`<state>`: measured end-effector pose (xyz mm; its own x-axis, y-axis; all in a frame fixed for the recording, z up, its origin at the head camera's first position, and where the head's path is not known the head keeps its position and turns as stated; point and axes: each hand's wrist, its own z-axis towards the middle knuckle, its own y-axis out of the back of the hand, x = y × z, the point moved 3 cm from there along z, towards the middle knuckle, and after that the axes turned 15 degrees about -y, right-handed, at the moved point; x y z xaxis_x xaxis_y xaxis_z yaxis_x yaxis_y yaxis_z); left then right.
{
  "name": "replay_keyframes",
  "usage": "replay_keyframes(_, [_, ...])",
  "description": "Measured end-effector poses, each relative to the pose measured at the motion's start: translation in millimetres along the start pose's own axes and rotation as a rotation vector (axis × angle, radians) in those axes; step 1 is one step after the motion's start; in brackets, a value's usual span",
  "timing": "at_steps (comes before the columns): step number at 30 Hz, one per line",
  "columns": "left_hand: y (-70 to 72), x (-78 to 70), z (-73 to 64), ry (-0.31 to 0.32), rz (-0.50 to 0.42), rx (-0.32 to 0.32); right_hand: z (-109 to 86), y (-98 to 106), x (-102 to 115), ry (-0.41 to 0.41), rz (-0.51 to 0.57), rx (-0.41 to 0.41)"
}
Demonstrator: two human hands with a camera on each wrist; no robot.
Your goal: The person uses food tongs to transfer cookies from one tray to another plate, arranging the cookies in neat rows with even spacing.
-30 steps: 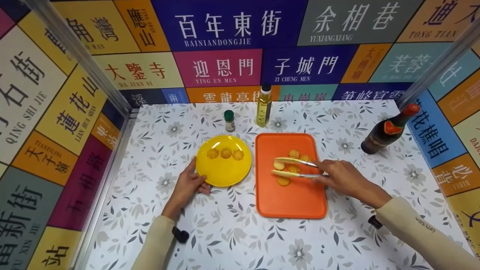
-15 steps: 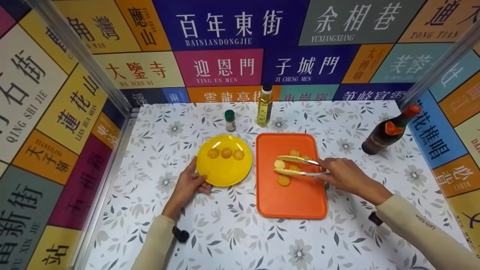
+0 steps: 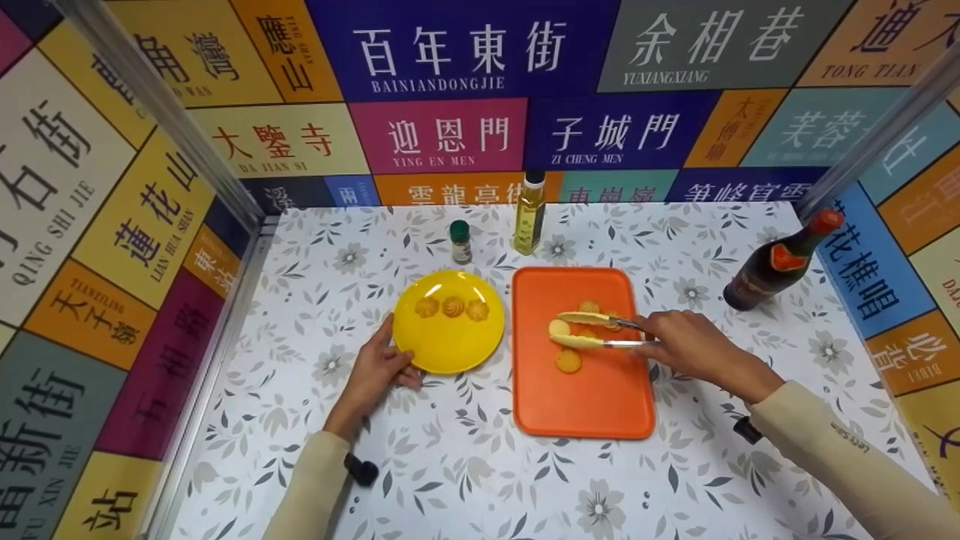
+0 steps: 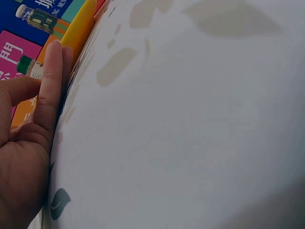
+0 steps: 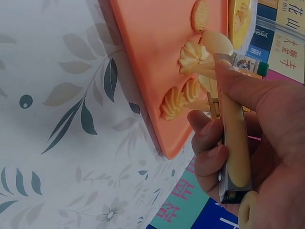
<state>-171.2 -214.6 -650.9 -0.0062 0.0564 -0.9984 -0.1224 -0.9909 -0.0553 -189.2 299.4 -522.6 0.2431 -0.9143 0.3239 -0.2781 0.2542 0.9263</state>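
Note:
With its thumb over the rim, my left hand holds the near left edge of a yellow plate, and three swirled cookies lie in a row on it. My right hand grips a pair of metal tongs with cream-coloured tips, seen closely in the right wrist view. Between the tips is a pale round cookie over the orange tray. A flat round cookie lies just in front of the tongs; several swirled cookies are beside and partly behind the tips.
Behind the plate stands a small green-capped jar. A tall oil bottle is at the back middle, and a dark red-capped bottle at the right. Printed wall panels enclose the flower-patterned table.
The tongs have shifted slightly to the right, and their tips have come nearer each other around the pale cookie. The left hand and plate stay almost still.

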Motion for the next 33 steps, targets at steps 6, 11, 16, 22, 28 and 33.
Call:
replay_keyframes(6, [1.7, 0.8, -0.7, 0.011, 0.010, -0.017, 0.7, -4, -1, -0.001, 0.001, -0.014])
replay_keyframes(11, [1.4, -0.6, -1.3, 0.006, 0.023, -0.013, 0.8, -7, -1, 0.013, 0.009, -0.039])
replay_keyframes(16, [-0.3, -0.4, -1.5, -0.011, -0.010, -0.006, 1.3, -7, 2, 0.041, 0.024, -0.098])
replay_keyframes(22, [-0.8, 0.5, -0.4, -0.013, -0.016, -0.004, 3.7, -6, 8, 0.043, 0.032, -0.115])
replay_keyframes(28, [0.2, 0.1, -0.2, -0.016, -0.013, 0.000, 6.7, -5, 14, 0.050, 0.041, -0.119])
replay_keyframes(33, [0.4, 0.8, -0.1, -0.008, -0.022, 0.002, 9.1, -4, 19, 0.071, 0.047, -0.123])
